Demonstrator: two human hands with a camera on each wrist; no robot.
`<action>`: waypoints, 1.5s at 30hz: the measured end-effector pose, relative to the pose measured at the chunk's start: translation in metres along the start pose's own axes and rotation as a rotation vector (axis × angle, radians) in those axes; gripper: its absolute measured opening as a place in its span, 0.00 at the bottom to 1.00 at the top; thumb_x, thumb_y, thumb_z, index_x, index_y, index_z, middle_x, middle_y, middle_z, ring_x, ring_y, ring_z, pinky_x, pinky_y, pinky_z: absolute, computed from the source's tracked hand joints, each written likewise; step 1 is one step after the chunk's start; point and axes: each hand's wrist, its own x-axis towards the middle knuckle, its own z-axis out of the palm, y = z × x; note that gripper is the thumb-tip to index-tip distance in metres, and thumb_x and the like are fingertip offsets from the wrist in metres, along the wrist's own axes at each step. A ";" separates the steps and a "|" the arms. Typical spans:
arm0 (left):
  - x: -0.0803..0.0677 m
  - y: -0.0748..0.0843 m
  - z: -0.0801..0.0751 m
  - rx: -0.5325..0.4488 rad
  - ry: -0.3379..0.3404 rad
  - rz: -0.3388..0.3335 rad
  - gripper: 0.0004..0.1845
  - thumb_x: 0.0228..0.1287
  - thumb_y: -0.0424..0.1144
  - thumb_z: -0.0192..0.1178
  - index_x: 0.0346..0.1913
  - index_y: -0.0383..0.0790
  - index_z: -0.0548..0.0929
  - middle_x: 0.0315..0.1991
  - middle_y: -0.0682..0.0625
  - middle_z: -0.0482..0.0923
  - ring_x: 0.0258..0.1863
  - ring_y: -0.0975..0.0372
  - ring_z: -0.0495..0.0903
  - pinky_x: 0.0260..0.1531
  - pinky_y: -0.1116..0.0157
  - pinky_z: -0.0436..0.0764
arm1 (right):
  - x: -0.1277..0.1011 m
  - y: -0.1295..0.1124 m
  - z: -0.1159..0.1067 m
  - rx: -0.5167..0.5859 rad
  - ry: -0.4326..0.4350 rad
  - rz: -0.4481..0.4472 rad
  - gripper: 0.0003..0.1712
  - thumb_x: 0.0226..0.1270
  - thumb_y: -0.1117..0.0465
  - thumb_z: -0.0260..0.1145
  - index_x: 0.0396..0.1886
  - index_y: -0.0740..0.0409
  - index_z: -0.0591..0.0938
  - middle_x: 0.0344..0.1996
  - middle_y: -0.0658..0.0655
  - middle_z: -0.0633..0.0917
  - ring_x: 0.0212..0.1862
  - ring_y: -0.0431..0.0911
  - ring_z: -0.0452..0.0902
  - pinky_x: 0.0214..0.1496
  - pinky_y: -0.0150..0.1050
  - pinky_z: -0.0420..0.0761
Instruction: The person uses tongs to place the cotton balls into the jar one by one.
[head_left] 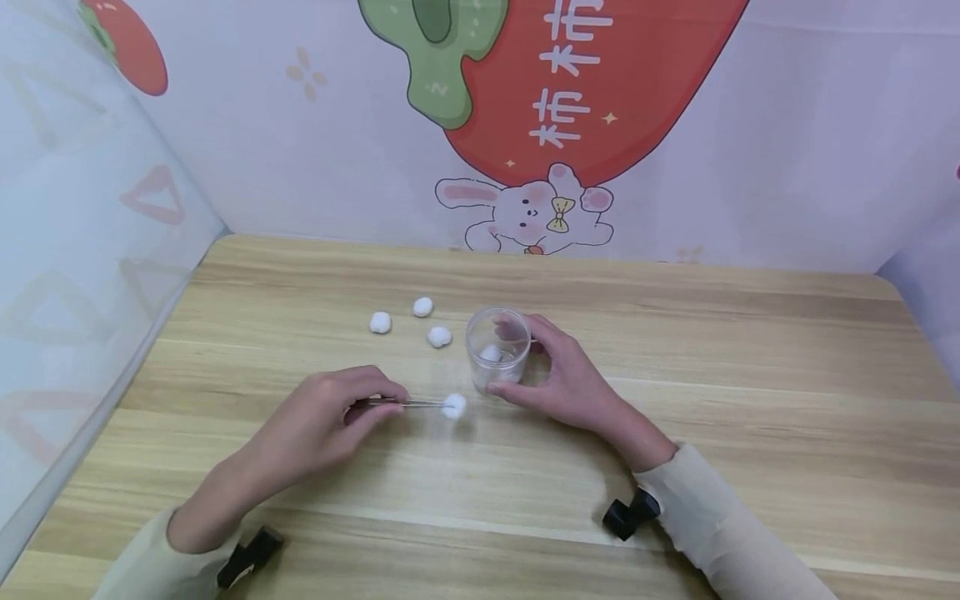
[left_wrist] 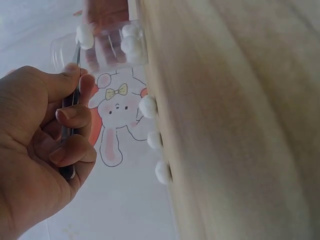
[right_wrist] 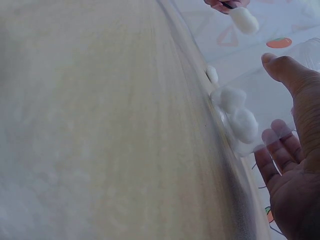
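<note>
My left hand (head_left: 372,402) pinches thin metal tweezers (head_left: 420,403), and their tips hold a white cotton ball (head_left: 453,406) just above the wooden table (head_left: 750,392). That ball hangs just left of a small clear cup (head_left: 497,346), which my right hand (head_left: 527,364) grips with thumb and fingers round its side. The cup stands upright with a few cotton balls (head_left: 491,353) inside. In the left wrist view the tweezers (left_wrist: 75,95) run through my curled fingers (left_wrist: 70,112) toward the cup (left_wrist: 102,47). The right wrist view shows the cup's cotton balls (right_wrist: 239,114) beside my thumb (right_wrist: 290,75).
Three loose cotton balls (head_left: 380,322) (head_left: 423,307) (head_left: 439,336) lie left of the cup, behind my left hand. A printed wall (head_left: 570,125) stands along the table's far edge and a pale panel (head_left: 67,275) closes the left side.
</note>
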 end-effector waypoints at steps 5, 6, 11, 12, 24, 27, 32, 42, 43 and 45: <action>0.003 0.002 -0.005 -0.011 0.044 0.020 0.11 0.67 0.29 0.71 0.45 0.50 0.91 0.36 0.62 0.87 0.25 0.76 0.70 0.25 0.76 0.74 | 0.000 -0.001 -0.001 -0.004 -0.007 0.008 0.44 0.54 0.56 0.86 0.71 0.48 0.77 0.61 0.50 0.85 0.64 0.44 0.80 0.66 0.46 0.82; 0.004 0.003 -0.006 -0.013 0.051 0.022 0.11 0.67 0.29 0.71 0.46 0.50 0.91 0.36 0.61 0.87 0.25 0.76 0.69 0.24 0.76 0.73 | 0.000 -0.001 -0.001 -0.004 -0.007 0.010 0.44 0.54 0.56 0.86 0.71 0.48 0.77 0.61 0.50 0.85 0.64 0.44 0.80 0.66 0.46 0.82; 0.008 0.003 -0.010 -0.022 0.093 0.039 0.12 0.66 0.29 0.72 0.46 0.50 0.91 0.36 0.61 0.87 0.24 0.75 0.69 0.23 0.78 0.71 | 0.000 -0.001 -0.001 -0.003 -0.005 0.009 0.44 0.55 0.56 0.86 0.71 0.49 0.77 0.62 0.51 0.85 0.64 0.45 0.80 0.66 0.46 0.83; 0.009 0.004 -0.011 -0.025 0.100 0.044 0.12 0.66 0.28 0.72 0.45 0.50 0.91 0.36 0.61 0.86 0.24 0.75 0.69 0.23 0.78 0.71 | 0.000 -0.001 -0.001 -0.004 -0.004 0.008 0.44 0.55 0.56 0.86 0.71 0.49 0.77 0.62 0.51 0.85 0.64 0.45 0.80 0.66 0.47 0.83; 0.025 0.013 -0.025 -0.059 0.181 0.110 0.13 0.63 0.25 0.73 0.45 0.47 0.91 0.34 0.59 0.85 0.22 0.73 0.67 0.22 0.78 0.68 | 0.001 -0.002 -0.002 0.003 -0.011 -0.002 0.43 0.55 0.56 0.86 0.71 0.50 0.77 0.62 0.53 0.85 0.65 0.46 0.80 0.66 0.47 0.83; 0.032 0.015 -0.027 -0.060 0.187 0.117 0.13 0.64 0.26 0.72 0.45 0.47 0.91 0.33 0.60 0.83 0.22 0.72 0.67 0.23 0.78 0.67 | 0.001 -0.002 -0.002 0.003 -0.012 0.001 0.43 0.55 0.56 0.86 0.71 0.50 0.77 0.62 0.53 0.85 0.65 0.46 0.80 0.66 0.48 0.83; 0.040 0.018 -0.027 -0.055 0.193 0.118 0.12 0.65 0.27 0.72 0.45 0.47 0.91 0.31 0.61 0.82 0.22 0.72 0.67 0.22 0.77 0.67 | 0.002 -0.001 -0.001 0.007 -0.011 -0.002 0.43 0.55 0.57 0.86 0.71 0.50 0.78 0.62 0.53 0.85 0.64 0.46 0.80 0.66 0.48 0.83; 0.045 0.019 -0.030 -0.040 0.217 0.091 0.11 0.65 0.26 0.72 0.44 0.45 0.91 0.31 0.60 0.83 0.22 0.71 0.67 0.22 0.76 0.66 | 0.001 -0.002 -0.001 -0.008 -0.004 0.001 0.43 0.55 0.57 0.86 0.70 0.50 0.78 0.61 0.53 0.85 0.63 0.46 0.81 0.65 0.47 0.83; 0.046 0.019 -0.030 -0.037 0.217 0.084 0.11 0.65 0.27 0.72 0.44 0.45 0.92 0.31 0.61 0.83 0.22 0.70 0.67 0.22 0.76 0.66 | 0.001 -0.002 -0.001 -0.008 -0.003 0.004 0.43 0.55 0.57 0.86 0.70 0.50 0.78 0.61 0.53 0.85 0.63 0.46 0.80 0.65 0.47 0.83; 0.047 0.019 -0.031 -0.030 0.217 0.071 0.11 0.65 0.27 0.72 0.45 0.45 0.92 0.31 0.60 0.83 0.22 0.70 0.67 0.21 0.75 0.66 | 0.001 -0.002 -0.001 -0.005 -0.005 0.007 0.43 0.55 0.57 0.86 0.70 0.50 0.78 0.61 0.53 0.85 0.63 0.46 0.80 0.66 0.47 0.83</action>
